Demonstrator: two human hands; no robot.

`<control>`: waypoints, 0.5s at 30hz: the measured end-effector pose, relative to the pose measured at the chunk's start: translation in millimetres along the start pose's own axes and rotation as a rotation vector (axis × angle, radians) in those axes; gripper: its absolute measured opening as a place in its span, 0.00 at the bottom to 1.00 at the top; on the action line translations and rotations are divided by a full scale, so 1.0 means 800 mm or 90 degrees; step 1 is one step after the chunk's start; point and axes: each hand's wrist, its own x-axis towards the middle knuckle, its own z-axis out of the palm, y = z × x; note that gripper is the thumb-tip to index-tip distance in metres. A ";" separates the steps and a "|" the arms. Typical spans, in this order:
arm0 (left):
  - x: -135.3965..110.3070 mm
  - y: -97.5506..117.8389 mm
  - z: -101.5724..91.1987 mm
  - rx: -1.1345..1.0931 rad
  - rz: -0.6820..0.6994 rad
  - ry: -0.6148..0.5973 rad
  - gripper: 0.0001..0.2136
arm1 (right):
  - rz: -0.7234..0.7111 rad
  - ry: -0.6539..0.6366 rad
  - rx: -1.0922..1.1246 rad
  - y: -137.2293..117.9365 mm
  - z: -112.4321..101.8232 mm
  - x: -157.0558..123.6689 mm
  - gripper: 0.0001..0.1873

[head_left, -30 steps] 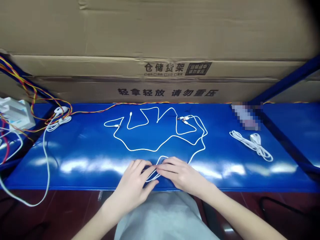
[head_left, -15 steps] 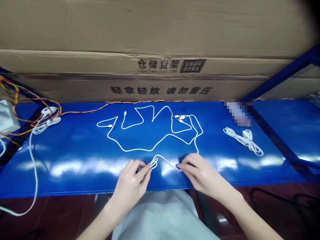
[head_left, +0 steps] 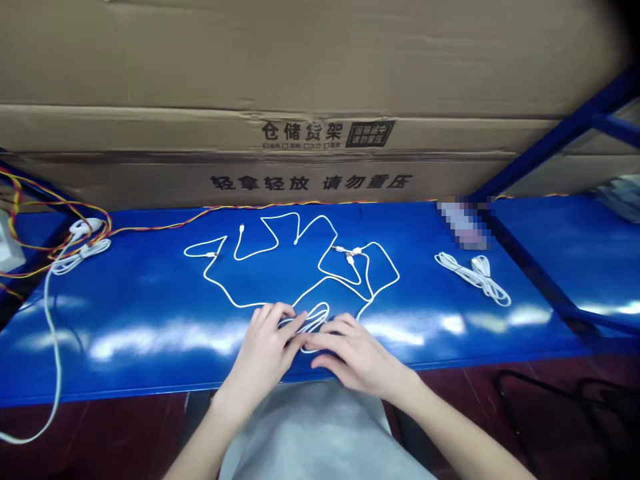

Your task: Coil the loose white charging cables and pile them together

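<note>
Near the front edge of the blue shelf, my left hand (head_left: 273, 337) pinches a white charging cable (head_left: 319, 315), which lies in several narrow loops beside its fingertips. My right hand (head_left: 347, 348) meets it from the other side, fingers bent, with thumb apart and index fingertip at the loops. Part of the coil is hidden under both hands. From the right hand the cable runs back toward a crossing of white cords. Beyond the hands more white cable (head_left: 250, 306) lies loosely spread, with metal-tipped plugs (head_left: 350, 255) together and a small connector (head_left: 241, 229) at the far left.
A bundled white cable (head_left: 473, 277) lies at right, near a blurred packet (head_left: 463, 223). At left are a white plug with cord (head_left: 83, 257) and twisted red-yellow wires (head_left: 150, 228). Large cardboard boxes (head_left: 300, 67) stand behind; a blue frame post (head_left: 540, 150) rises at right.
My right hand has moved left to meet the left hand, bringing cable along. The loops at the left fingertips are larger, and the cable crossing at right has shifted. The view has turned slightly right.
</note>
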 end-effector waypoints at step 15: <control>-0.003 -0.037 -0.023 -0.045 0.045 0.025 0.16 | 0.197 0.096 -0.157 0.140 -0.106 -0.036 0.09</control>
